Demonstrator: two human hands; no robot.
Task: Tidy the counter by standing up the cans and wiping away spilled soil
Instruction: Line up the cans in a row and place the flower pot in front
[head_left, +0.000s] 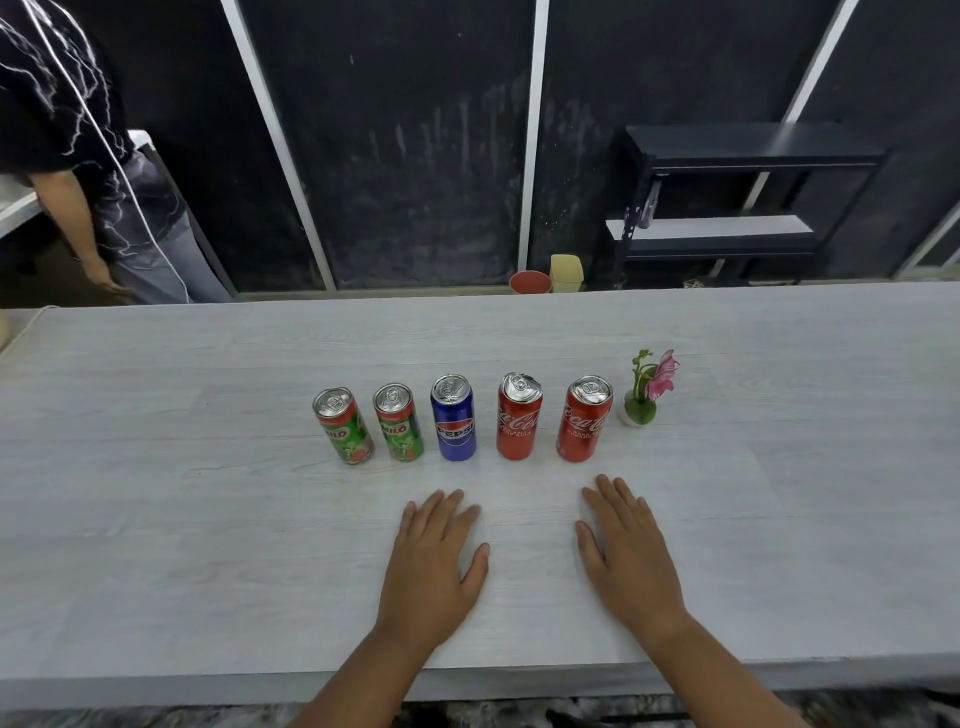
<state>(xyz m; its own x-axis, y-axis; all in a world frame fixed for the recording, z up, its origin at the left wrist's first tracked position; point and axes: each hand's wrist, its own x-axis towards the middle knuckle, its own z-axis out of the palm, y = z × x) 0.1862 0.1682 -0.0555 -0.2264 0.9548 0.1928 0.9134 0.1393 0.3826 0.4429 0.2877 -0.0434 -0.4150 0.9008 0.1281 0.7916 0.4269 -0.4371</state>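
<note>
Risk (judgement): cans slim, tall, narrow-based. Careless forward sweep of left hand (436, 551) or right hand (628, 551) could topple row. Small white pot with pink flower (639, 408), just beside row's right end, could tip and spill soil.

Hands: both palms down, fingers straight, slightly spread, flat on pale grey wood-grain counter (208, 519) near front edge. Holding nothing.

Cans, left to right:
- green-red Milo can (344, 426)
- second green-red Milo can (399, 423)
- blue Pepsi can (453, 418)
- red Coca-Cola can (519, 418), rim looks dented
- second red Coca-Cola can (584, 421)

All upright, one row mid-counter, apart from hands. No soil visible.
</note>
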